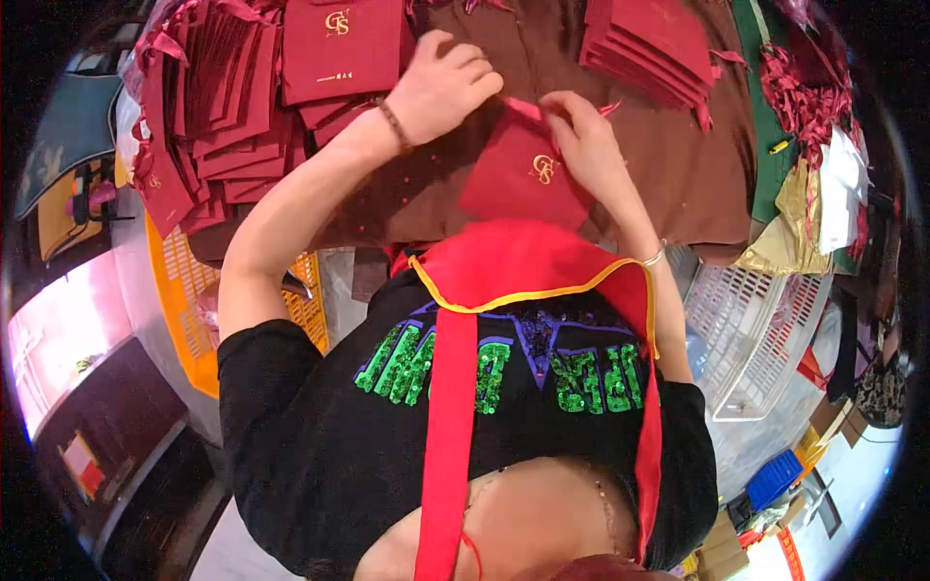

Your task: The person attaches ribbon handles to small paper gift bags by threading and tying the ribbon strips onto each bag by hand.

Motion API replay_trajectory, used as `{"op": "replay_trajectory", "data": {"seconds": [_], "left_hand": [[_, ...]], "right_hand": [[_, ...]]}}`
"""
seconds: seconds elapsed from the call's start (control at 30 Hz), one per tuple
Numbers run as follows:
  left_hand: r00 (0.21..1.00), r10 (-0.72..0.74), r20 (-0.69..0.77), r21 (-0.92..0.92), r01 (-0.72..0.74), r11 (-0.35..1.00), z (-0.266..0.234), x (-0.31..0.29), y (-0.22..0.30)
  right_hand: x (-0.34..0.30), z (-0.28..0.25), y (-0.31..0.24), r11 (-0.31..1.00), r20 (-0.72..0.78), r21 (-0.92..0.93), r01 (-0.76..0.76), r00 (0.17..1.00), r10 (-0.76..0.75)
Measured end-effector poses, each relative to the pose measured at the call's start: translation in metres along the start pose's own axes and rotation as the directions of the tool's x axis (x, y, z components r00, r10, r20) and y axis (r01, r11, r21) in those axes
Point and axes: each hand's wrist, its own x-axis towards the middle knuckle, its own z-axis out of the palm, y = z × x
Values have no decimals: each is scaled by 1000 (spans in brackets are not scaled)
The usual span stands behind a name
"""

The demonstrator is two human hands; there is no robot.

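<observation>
A dark red gift bag (518, 184) with a gold emblem lies tilted on the brown cloth in front of me, its lower edge close to my red apron. Pink-red ribbon (526, 108) runs along its top. My right hand (589, 145) is closed at the bag's upper right corner, thumb and fingers pinching the bag and ribbon there. Above the bag's upper left, my left hand (450, 89) is closed with fingers curled, its fingertips beside the ribbon's left end. What sits inside those fingers is mostly hidden.
Many similar bags (228, 107) crowd the left, with one upright bag (341, 58) nearer the middle. Another stack (651, 53) sits at the far right on the brown-covered table (678, 189). Loose red ribbons (804, 92) hang right. Orange (182, 300) and white (741, 329) plastic crates stand below.
</observation>
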Motion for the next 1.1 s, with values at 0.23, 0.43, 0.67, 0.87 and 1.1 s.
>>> {"op": "replay_trajectory", "data": {"seconds": [0.23,0.43,0.67,0.87,1.1], "left_hand": [[948,-157,-278,52,178,983,-52,-34,-3],[900,-435,-10,-593,345,728,-37,-78,17],[787,-552,276,-675,-250,-694,-25,-100,35],[751,-602,270,-438,-461,-772,-18,-75,59],[761,-495,419,-471,-284,-835,-17,-37,53]], "right_hand": [[-10,-9,-4,945,132,138,-296,951,279],[-6,-25,-5,955,258,11,-296,924,283],[0,-21,6,875,433,240,-420,853,291],[-2,-22,0,849,448,257,-462,835,319],[-6,-24,0,767,450,355,-534,817,361]]}}
